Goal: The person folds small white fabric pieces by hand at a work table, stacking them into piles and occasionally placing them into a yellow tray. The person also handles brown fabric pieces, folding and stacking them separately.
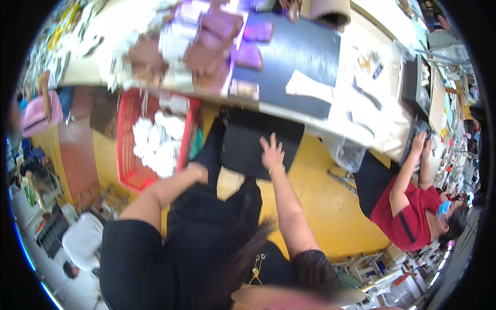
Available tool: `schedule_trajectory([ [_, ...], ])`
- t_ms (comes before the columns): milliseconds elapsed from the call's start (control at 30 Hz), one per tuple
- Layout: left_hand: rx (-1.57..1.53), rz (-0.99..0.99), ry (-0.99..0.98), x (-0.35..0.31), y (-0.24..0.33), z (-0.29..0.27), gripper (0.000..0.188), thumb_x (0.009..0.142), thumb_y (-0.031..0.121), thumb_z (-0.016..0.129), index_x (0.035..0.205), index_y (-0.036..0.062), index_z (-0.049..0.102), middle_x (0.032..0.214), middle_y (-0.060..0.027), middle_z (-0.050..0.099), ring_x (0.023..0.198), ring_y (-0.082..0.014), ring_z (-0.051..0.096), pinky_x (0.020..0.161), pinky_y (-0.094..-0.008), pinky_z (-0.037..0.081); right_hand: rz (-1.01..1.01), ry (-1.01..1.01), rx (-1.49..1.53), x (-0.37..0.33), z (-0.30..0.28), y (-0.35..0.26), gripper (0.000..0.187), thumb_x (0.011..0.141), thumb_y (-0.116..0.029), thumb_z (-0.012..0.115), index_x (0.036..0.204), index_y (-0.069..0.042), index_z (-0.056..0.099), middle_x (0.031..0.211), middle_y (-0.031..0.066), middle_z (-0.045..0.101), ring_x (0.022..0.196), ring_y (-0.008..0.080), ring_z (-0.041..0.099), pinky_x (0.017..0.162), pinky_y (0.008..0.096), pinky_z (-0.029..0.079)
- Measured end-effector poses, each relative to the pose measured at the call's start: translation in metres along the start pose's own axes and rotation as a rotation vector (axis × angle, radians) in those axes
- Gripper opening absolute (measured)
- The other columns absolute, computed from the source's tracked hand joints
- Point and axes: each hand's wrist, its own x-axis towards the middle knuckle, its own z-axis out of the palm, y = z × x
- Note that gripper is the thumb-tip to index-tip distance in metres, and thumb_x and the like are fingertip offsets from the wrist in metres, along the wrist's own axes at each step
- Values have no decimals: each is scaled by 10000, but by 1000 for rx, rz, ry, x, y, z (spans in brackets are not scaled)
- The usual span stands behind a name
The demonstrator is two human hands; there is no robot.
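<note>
My right hand (271,153) lies flat with its fingers spread on a black sheet of fabric (248,135) that hangs below the table edge. My left hand (198,172) reaches to the left edge of the same black material, and its fingers are mostly hidden against the dark cloth. I cannot tell whether it grips anything. Both forearms are bare and come up from the lower edge over my black clothing.
A red basket (125,155) with white pieces stands on the yellow floor (330,212) at the left. The white table (361,119) above carries brown and purple pieces (206,46) and a dark sheet (305,51). A person in a red shirt (408,217) works at the right.
</note>
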Motion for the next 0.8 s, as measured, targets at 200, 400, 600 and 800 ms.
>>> schedule_trajectory([
  [200,-138,192,-243,-6,-32,-60,436,866,348,469,1175,89,635,1235,-87,610,1157,-256,571,940,-422,466,101,-529,-127,55,3,-75,715,886,-178,501,1461,-451,175,1579,23,-73,1382,518,91,1078,580,244],
  [400,-310,291,324,-80,-17,-148,263,848,259,539,1040,102,626,1038,-104,651,995,-238,616,837,-390,457,142,-797,-209,83,-7,-82,665,922,-248,462,1474,-434,142,1576,29,55,1369,493,196,1087,547,245],
  [600,-420,661,1398,-108,20,-264,447,821,223,638,1228,79,523,1279,-167,482,1189,-332,472,992,-457,372,240,-760,127,89,-48,-74,594,909,-294,497,1454,-340,265,1536,45,153,1358,412,270,1068,532,277],
  [800,108,598,1729,-39,51,-279,679,815,472,634,1388,216,372,1450,-208,307,1356,-397,279,1067,-615,206,188,-619,308,111,-45,-43,556,906,-297,503,1427,-305,308,1490,63,223,1321,402,317,1049,517,304],
])
